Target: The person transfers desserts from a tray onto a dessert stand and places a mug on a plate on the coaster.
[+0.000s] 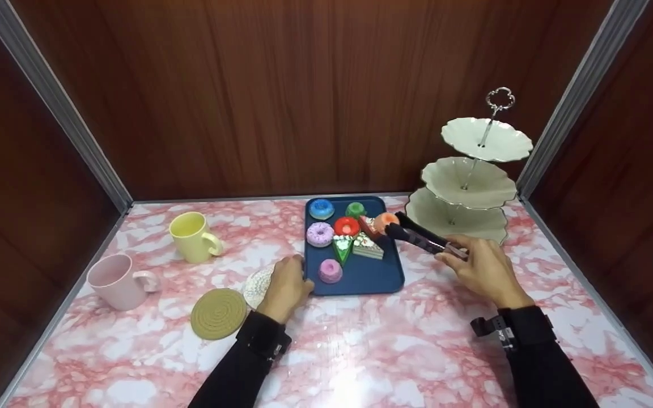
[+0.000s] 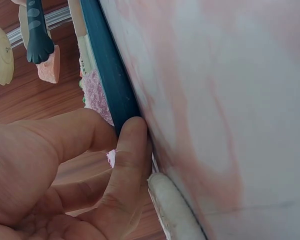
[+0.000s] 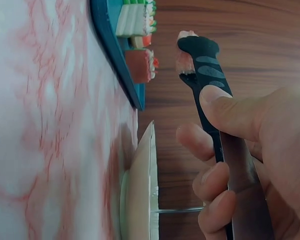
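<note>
My left hand (image 1: 288,289) pinches the near left edge of the dark blue tray (image 1: 369,280); the left wrist view has thumb and finger on its rim (image 2: 110,70). In my right hand (image 1: 482,269) I hold black-tipped tongs (image 1: 425,240). An orange ring-shaped cake (image 1: 386,221) is caught between the tong tips, raised above the tray's right side in the right wrist view. On the tray lie a blue donut (image 1: 321,209), a lilac donut (image 1: 319,234), a red donut (image 1: 347,226), a pink cake (image 1: 330,271), a green cake (image 1: 355,209) and several cake slices (image 1: 368,247).
A three-tiered stand (image 1: 468,182) with scalloped plates rises right of the tray. A yellow mug (image 1: 189,238) and a pink mug (image 1: 115,283) stand at the left. A tan coaster (image 1: 219,313) and a whitish coaster (image 1: 255,288) lie beside my left hand. Wood-grain panels enclose the table.
</note>
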`<action>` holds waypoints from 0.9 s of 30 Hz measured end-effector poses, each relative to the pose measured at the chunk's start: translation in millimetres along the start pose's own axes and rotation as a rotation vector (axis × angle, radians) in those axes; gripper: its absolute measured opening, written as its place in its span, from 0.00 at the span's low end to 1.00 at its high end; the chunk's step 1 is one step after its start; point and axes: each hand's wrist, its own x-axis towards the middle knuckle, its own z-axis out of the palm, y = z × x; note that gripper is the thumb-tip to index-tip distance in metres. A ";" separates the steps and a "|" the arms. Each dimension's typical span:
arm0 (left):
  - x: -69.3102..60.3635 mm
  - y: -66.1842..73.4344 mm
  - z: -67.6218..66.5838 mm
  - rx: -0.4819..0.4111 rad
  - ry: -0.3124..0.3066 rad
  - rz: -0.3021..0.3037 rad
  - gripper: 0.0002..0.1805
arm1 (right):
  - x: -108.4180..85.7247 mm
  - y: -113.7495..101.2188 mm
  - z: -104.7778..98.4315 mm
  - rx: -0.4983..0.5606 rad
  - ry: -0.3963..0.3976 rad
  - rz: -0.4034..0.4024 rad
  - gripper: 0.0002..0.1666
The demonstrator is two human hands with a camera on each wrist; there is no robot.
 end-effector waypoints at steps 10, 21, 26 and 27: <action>1.2 -0.1 -1.0 -0.006 -0.019 -0.017 0.19 | 0.6 13.8 -4.0 -0.031 0.015 0.113 0.26; 3.9 0.9 -0.8 -0.018 -0.054 -0.032 0.21 | 4.9 30.5 -8.7 -0.070 0.081 0.258 0.32; 3.5 -0.1 -1.6 -0.007 -0.045 -0.011 0.21 | 8.7 32.8 -3.7 -0.100 0.112 0.275 0.31; 3.1 -0.4 -1.7 -0.004 -0.039 -0.007 0.21 | 9.0 32.9 -1.8 -0.106 0.117 0.275 0.30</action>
